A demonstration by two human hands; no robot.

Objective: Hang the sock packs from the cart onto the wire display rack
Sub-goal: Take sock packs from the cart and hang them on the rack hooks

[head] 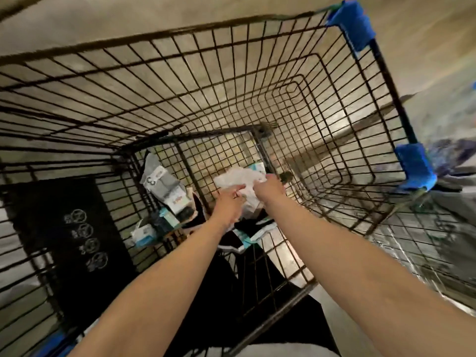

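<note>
Two bare forearms reached from the camera down into the wire cart, a deep black basket with blue corner guards. At its bottom lay a loose heap of sock packs (several, partly overlapping). The left hand and right hand both had fingers closed on a white pack atop the heap. It looked light, soft and crinkly, probably slippery; the stiffer header end seemed the surest hold.

Dim, warm indoor light. Strong wide-angle bending of the cart wires. Motion blur smears edges, especially far right.
</note>
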